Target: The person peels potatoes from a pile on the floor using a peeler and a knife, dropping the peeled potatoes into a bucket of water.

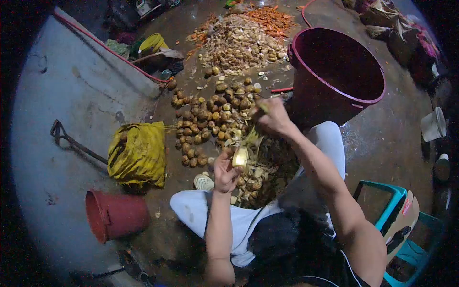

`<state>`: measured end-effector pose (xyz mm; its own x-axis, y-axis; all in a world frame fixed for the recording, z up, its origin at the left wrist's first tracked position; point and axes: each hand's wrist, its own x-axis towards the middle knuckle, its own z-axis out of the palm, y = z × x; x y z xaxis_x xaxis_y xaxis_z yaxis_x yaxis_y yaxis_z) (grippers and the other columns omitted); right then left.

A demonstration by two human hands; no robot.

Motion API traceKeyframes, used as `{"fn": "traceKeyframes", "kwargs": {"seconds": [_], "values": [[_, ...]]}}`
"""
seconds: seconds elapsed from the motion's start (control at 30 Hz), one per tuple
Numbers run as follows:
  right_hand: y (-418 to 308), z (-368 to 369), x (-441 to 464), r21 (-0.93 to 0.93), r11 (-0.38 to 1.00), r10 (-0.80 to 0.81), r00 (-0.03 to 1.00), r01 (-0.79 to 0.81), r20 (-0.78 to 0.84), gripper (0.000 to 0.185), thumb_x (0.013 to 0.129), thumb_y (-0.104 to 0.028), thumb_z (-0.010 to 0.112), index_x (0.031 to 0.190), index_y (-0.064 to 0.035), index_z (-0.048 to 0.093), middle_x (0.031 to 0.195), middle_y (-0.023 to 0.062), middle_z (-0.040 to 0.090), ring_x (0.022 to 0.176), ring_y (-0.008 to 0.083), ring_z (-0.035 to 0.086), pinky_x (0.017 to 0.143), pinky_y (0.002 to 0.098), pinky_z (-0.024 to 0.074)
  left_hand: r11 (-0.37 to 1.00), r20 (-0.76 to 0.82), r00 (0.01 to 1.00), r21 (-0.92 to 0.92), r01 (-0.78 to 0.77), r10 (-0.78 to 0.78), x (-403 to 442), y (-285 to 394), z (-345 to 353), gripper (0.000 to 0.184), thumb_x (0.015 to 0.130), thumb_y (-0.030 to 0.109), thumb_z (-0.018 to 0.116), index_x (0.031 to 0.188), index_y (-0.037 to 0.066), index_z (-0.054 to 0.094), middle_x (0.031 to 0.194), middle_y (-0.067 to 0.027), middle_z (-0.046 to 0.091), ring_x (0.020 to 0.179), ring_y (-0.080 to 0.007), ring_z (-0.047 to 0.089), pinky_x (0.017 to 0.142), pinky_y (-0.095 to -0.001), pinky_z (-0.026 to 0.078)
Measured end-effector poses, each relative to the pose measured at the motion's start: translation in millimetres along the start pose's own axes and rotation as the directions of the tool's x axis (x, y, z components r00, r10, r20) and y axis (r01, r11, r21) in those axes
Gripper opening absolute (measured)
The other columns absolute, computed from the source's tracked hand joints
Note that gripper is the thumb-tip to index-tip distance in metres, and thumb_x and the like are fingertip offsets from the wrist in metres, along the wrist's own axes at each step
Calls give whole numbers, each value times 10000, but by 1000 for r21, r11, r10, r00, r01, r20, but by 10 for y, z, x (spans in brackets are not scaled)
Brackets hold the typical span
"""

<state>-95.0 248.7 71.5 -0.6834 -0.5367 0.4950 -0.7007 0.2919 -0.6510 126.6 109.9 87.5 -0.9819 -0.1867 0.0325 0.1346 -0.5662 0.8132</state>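
Observation:
My left hand point(226, 171) holds a pale, peeled piece of root vegetable point(240, 157), its fingers wrapped round the lower side. Up and to the right, my right hand point(273, 116) is closed in a fist, blurred by motion; whatever it grips is too smeared to name. Between the hands hangs a blurred yellowish streak of peel point(252, 138). Brown unpeeled roots point(203, 116) lie on the wet floor beyond my left hand, and peelings point(251, 179) are heaped between my legs.
A large dark red tub point(311, 91) stands at the right. Farther off is a pale and orange heap of scraps point(236, 43). At the left are a yellow sack point(137, 155), a red bucket point(122, 215) and a low wall point(71, 95). Teal plastic furniture point(392, 203) stands lower right.

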Motion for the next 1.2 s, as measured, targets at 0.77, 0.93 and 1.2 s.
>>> {"fn": "traceKeyframes", "kwargs": {"seconds": [0.77, 0.93, 1.2], "values": [[128, -11, 38, -191, 966, 176, 984, -175, -9, 408, 547, -145, 754, 945, -97, 682, 794, 164, 642, 754, 367, 625, 689, 422, 504, 982, -67, 998, -185, -31, 19, -32, -219, -92, 601, 706, 91, 790, 1222, -9, 498, 1126, -110, 614, 1020, -239, 614, 897, -366, 509], [-518, -223, -89, -71, 991, -120, 992, 117, -42, 446, 524, -156, 776, 951, -85, 669, 780, 151, 640, 754, 367, 624, 689, 427, 506, 972, -149, 989, -236, -14, -22, -42, -228, -90, 582, 724, -3, 725, 1259, 7, 496, 1145, -120, 600, 949, -201, 603, 811, -281, 490], [-543, -193, -47, 168, 984, -60, 998, 59, 0, 125, 684, -107, 680, 726, -25, 596, 617, 169, 517, 565, 261, 552, 584, 370, 436, 949, -143, 989, -315, -15, -32, -21, -127, 99, 561, 729, -16, 703, 1248, -1, 490, 1123, -126, 604, 913, -208, 613, 780, -277, 502]]}}
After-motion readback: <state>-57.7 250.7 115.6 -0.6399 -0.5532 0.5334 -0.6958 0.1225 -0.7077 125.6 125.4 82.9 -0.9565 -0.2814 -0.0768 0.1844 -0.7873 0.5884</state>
